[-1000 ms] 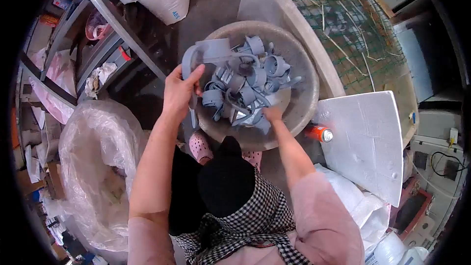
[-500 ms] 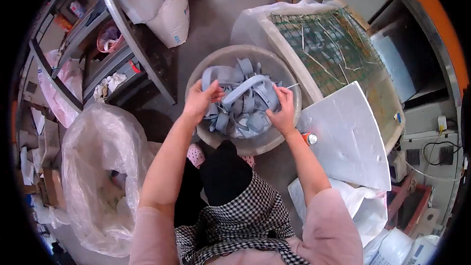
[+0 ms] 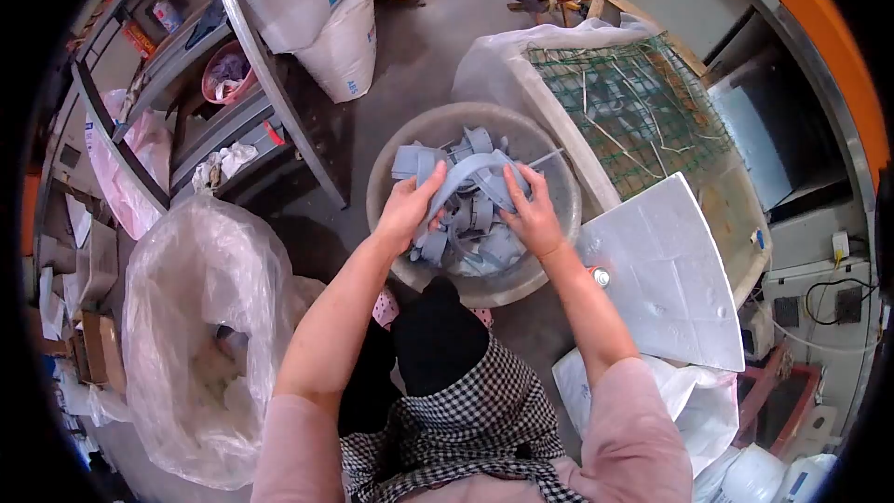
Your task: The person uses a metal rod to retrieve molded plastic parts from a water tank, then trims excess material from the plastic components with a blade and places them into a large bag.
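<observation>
A curved grey plastic part [image 3: 477, 166] spans between my two hands above a round tub. My left hand [image 3: 412, 205] grips its left end, fingers wrapped behind it. Around the right end my right hand [image 3: 529, 209] is closed, thumb at the near side. Beneath lies a heap of similar grey plastic pieces [image 3: 473, 214], some curved like bands, filling the translucent tub [image 3: 386, 188]. A thin pale strip [image 3: 548, 157] sticks out over the tub's right rim. Fingertips behind the part are partly hidden.
A clear plastic-lined container [image 3: 154, 317] stands at left. Right of the tub are a white foam sheet [image 3: 666, 270], a spray can [image 3: 599, 276] and a large basin with green mesh [image 3: 643, 112]. White sacks [image 3: 340, 47] and a metal rack [image 3: 270, 74] stand behind left.
My left hand has moved right and now holds the left end of the curved part. The part has been raised and turned into an arch between both hands. The view has shifted slightly.
</observation>
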`<state>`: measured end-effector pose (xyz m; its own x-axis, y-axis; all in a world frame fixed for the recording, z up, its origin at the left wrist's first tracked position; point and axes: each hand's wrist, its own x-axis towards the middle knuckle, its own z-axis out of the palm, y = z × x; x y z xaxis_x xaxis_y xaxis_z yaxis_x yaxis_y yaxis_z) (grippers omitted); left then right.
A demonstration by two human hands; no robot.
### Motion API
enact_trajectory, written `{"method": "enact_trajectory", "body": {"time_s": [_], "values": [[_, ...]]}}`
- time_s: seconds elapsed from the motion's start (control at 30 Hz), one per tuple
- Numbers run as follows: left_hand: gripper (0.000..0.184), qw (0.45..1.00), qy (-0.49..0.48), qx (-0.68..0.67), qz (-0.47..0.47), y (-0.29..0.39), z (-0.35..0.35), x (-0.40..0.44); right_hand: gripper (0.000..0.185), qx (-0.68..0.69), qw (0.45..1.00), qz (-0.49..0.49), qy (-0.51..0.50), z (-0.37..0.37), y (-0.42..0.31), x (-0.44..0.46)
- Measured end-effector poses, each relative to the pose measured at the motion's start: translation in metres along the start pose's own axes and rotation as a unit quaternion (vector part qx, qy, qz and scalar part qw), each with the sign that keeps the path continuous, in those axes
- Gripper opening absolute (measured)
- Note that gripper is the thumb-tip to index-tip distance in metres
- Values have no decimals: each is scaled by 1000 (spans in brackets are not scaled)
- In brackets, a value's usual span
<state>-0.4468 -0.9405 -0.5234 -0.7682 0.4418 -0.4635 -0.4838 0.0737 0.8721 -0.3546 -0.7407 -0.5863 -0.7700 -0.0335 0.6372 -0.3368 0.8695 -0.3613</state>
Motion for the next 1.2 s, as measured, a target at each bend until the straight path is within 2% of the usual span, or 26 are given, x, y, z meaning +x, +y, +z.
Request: {"method": "enact_trajectory", "body": {"time_s": [0.03, 0.07, 0.1, 0.13, 0.17, 0.2, 0.23, 0.27, 0.3, 0.33, 0.37, 0.4, 0.43, 0.47, 0.5, 0.57, 0.6, 0.63, 0.7, 0.73, 0.77, 0.87, 0.93, 1.07, 1.2], "values": [[42, 1000, -1, 0, 0, -3, -1, 1, 81, -20, 1000, -10, -3, 0, -3, 3], [44, 999, 46, 23, -6, -5, -1, 1, 81, -21, 1000, -10, -1, -2, -6, 5], [46, 995, 93, 46, -10, -6, -2, 2, 75, -24, 999, -23, 0, -4, -9, 8], [46, 995, 93, 46, -10, -6, -1, 2, 70, -27, 999, -37, -1, -7, -11, 10], [46, 989, 120, 80, 44, -5, -1, 2, 70, -27, 999, -36, 0, -11, -12, 6], [47, 978, 146, 115, 99, -3, -1, 2, 62, 2, 997, -44, 69, -18, -12, 1], [47, 977, 144, 117, 103, -3, -4, 5, 54, 30, 988, -52, 140, -23, -11, -3], [47, 973, 123, 134, 143, -6, -10, 7, 42, 45, 967, 34, 247, -14, -5, -12], [47, 967, 102, 150, 181, -8, -14, 9, 42, 43, 967, 35, 249, -11, 5, -12], [46, 963, 108, 169, 180, -9, -13, 8, 43, 175, 905, 202, 330, -10, 16, -6], [46, 964, 104, 172, 175, -13, -15, 9, 44, 296, 792, 360, 394, -10, 24, -3], [46, 965, 88, 165, 186, -18, -17, 12, 44, 293, 790, 365, 397, -14, 32, -2], [47, 965, 72, 156, 200, -20, -17, 15, 47, 359, 821, 391, 212, -21, 41, 2], [46, 964, 69, 155, 205, -19, -13, 13, 50, 412, 818, 400, 19, -27, 46, 7], [46, 965, 65, 156, 202, -20, -12, 14, 50, 411, 817, 404, 21, -29, 47, 11], [44, 957, 53, 172, 229, -23, -12, 15, 58, 457, 798, 295, -259, -31, 44, 19], [44, 958, 52, 170, 225, -25, -13, 17, 59, 468, 760, 347, -288, -25, 53, 17], [43, 953, 50, 184, 236, -28, -14, 19, 59, 468, 758, 350, -290, -27, 54, 21], [39, 941, 47, 213, 258, -32, -16, 25, 57, 372, 838, 215, -335, -26, 56, 31], [38, 945, 57, 192, 261, -29, -13, 22, 56, 405, 800, 285, -339, -20, 57, 31], [38, 946, 56, 193, 255, -26, -10, 19, 58, 465, 769, 287, -331, -19, 58, 29], [38, 937, 65, 215, 268, -25, -3, 20, 51, 451, 788, 275, -317, -5, 67, 20], [38, 934, 71, 240, 255, -27, -3, 26, 41, 316, 869, 284, -254, 10, 65, 12], [36, 929, 73, 280, 233, -29, -1, 25, 33, 233, 893, 310, -227, 26, 62, 1], [34, 921, 84, 299, 234, -37, -1, 33, 32, 174, 926, 274, -194, 37, 65, -2]]}}
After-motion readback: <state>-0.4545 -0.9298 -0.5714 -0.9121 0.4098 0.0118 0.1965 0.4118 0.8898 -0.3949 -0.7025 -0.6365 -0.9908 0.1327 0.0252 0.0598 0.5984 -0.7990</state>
